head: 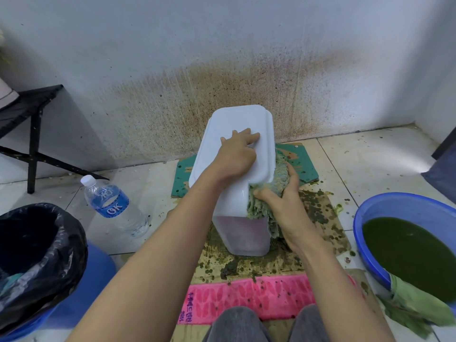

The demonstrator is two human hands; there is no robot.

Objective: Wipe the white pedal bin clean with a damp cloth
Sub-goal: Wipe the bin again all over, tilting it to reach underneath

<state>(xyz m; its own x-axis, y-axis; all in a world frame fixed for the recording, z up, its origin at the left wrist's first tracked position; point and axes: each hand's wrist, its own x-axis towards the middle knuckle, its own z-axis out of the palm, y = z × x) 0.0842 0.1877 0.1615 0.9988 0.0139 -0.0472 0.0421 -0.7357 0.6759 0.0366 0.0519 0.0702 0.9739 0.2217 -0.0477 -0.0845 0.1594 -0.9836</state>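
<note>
The white pedal bin point(229, 206) stands on stained cardboard in front of the wall, its lid closed. My left hand point(238, 154) lies flat on the lid with fingers spread, holding the bin steady. My right hand point(283, 196) presses a greenish damp cloth point(261, 208) against the bin's right side, just under the lid rim. The cloth hangs down along that side and hides part of it.
A blue basin point(385, 203) of dark green water sits at the right with a green cloth point(414, 309) over its rim. A water bottle point(113, 206) lies at the left, beside a blue bucket with a black bag point(37, 255). A pink mat point(246, 299) lies near my knees.
</note>
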